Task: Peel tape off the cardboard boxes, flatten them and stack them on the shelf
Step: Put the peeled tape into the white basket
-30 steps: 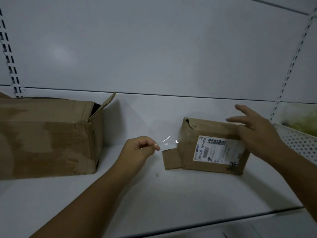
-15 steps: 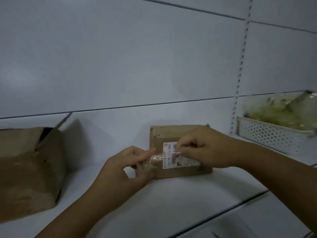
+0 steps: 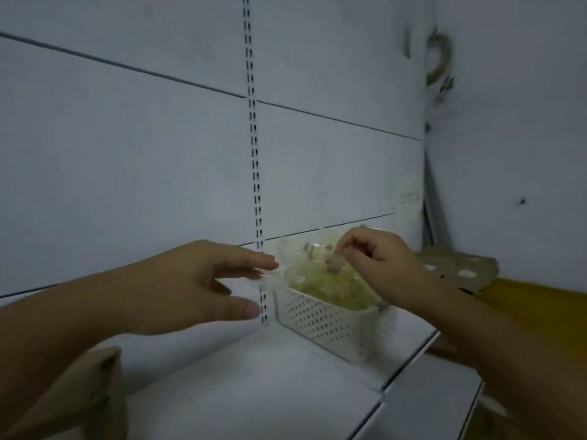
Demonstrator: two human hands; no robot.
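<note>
Head view, starting nearest: at seven o'clock, low in the frame, a corner of a brown cardboard box (image 3: pixel 95 385) pokes in from the bottom edge, resting on the white metal shelf (image 3: pixel 254 392). That is the only task box visible; whether any tape is left on it cannot be told.

Further out, around nine o'clock, the left hand (image 3: pixel 190 287) is spread, fingers and thumb apart and gripping nothing firmly, though a strip of clear tape (image 3: pixel 273 273) appears to cling to its fingertips. The open pose reads as letting the sticky strip go.

At about three o'clock from it, the right hand (image 3: pixel 374 262) is pinched closed, thumb against fingers, on the tape's other end, held directly above a white perforated plastic basket (image 3: pixel 320 315) piled with crumpled, yellowish clear tape. The pinch over the heap suggests the basket serves as the scrap bin and the strip is about to be dropped in.

Farthest, at two o'clock, a flat brown cardboard piece with holes (image 3: pixel 457 265) lies near the wall corner, beside the white slotted back panel (image 3: pixel 158 154).
</note>
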